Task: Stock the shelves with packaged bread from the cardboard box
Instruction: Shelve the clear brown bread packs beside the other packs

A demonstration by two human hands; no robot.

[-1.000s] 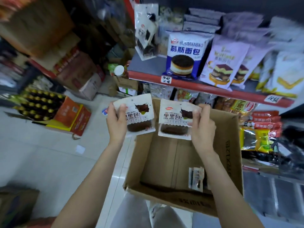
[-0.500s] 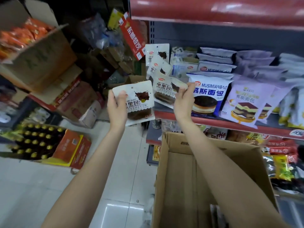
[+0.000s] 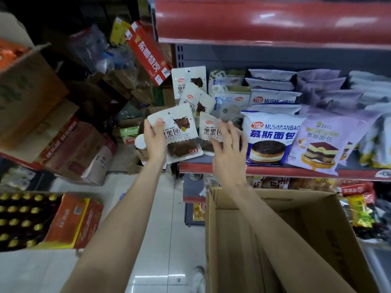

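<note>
My left hand (image 3: 155, 140) grips a white packet of dark bread (image 3: 179, 136) by its left edge, held upright just left of the shelf's end. A second packet of the same bread (image 3: 209, 132) leans at the left end of the red-edged shelf (image 3: 275, 170). My right hand (image 3: 227, 149) is right in front of it, fingers spread, holding nothing. Two more such packets (image 3: 190, 89) stand behind. The open cardboard box (image 3: 306, 208) sits below the shelf, under my right arm; its contents are out of sight.
Blue-and-white mousse bread bags (image 3: 270, 136) and purple bags (image 3: 325, 142) fill the shelf to the right. Stacked cardboard cartons (image 3: 63, 134) and a tray of bottles (image 3: 21, 218) crowd the floor at left. Lower shelves hold snack packs (image 3: 357, 210). White tile floor (image 3: 158, 229) runs between.
Both hands lifted the packets from the box to the shelf. My right hand has let go of its packet at the shelf's left end and opened; the left still holds its own.
</note>
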